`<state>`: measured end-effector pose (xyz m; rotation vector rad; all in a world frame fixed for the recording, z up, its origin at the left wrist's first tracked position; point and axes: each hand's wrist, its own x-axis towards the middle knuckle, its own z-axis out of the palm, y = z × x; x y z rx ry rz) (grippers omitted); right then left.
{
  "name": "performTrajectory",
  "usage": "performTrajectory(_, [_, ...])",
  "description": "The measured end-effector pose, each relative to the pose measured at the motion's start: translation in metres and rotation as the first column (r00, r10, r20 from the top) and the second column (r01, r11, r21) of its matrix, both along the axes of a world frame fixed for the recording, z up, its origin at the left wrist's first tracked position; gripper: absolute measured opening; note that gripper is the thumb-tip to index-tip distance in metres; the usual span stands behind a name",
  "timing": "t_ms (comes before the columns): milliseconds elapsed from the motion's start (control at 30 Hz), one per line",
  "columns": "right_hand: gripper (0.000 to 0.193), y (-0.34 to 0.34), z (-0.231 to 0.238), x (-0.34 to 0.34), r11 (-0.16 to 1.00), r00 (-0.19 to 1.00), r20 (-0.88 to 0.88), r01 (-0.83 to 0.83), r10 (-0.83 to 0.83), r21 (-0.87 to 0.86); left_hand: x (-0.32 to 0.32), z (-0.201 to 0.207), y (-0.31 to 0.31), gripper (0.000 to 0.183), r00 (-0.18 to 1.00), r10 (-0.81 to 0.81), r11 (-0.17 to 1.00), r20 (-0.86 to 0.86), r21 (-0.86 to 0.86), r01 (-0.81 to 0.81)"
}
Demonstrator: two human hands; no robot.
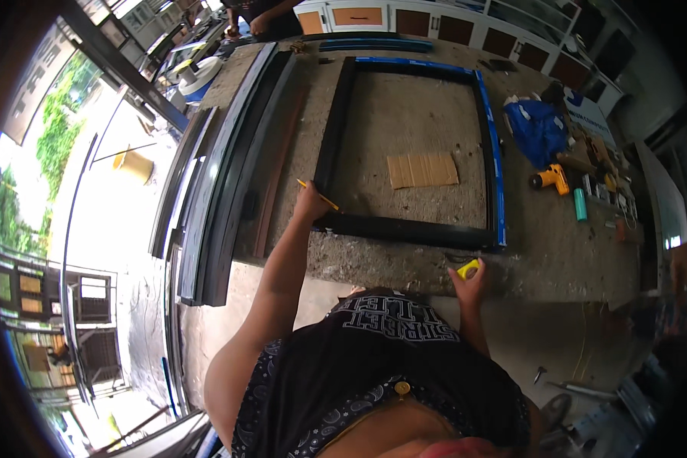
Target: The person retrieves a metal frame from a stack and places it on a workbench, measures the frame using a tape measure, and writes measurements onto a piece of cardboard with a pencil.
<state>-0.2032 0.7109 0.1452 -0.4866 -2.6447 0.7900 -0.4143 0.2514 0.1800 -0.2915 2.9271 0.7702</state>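
A black rectangular frame (pixel 412 230) lies flat on the workbench, with blue film along its far and right sides. My left hand (pixel 308 204) is closed on a yellow pencil (pixel 330 203) at the frame's near left corner. The pencil slants across the hand, its lower right end by the corner. In my right hand (pixel 470 285), near the bench's front edge, is a yellow tape measure (pixel 468 269). It sits just below the frame's near right corner. Inside the frame rests a piece of brown cardboard (pixel 422 170).
Long dark metal profiles (pixel 237 175) lie stacked on the left, overhanging the front of the workbench (pixel 557 263). To the right are a blue plastic bag (pixel 537 126), an orange drill (pixel 553 179) and a teal cylinder (pixel 580 204). Another person (pixel 263 17) stands at the far left end.
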Motion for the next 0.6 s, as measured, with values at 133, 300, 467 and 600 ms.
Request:
performTrajectory(133, [0.084,-0.014,0.018,0.003,0.996,0.990,0.120,0.070,-0.075,0.048,-0.004,-0.008,-0.003,0.078,1.000,0.000,1.000,-0.021,0.001,0.000])
performTrajectory(300, [0.071,-0.040,0.024,0.038,0.985,0.994,0.032,0.112,-0.108,-0.131,-0.002,-0.004,-0.001,0.080,1.000,-0.007,0.998,-0.019,0.058,0.008])
performTrajectory(467, [0.044,-0.082,0.036,0.064,0.324,0.975,-0.041,0.033,-0.219,-0.945,0.036,-0.001,-0.005,0.075,0.999,-0.026,0.998,0.025,0.058,0.024])
performTrajectory(600, [0.058,-0.111,0.071,0.062,-0.073,0.945,-0.325,-0.326,-0.036,-0.942,0.099,0.003,-0.013,0.073,0.998,-0.058,0.998,-0.005,0.034,0.058])
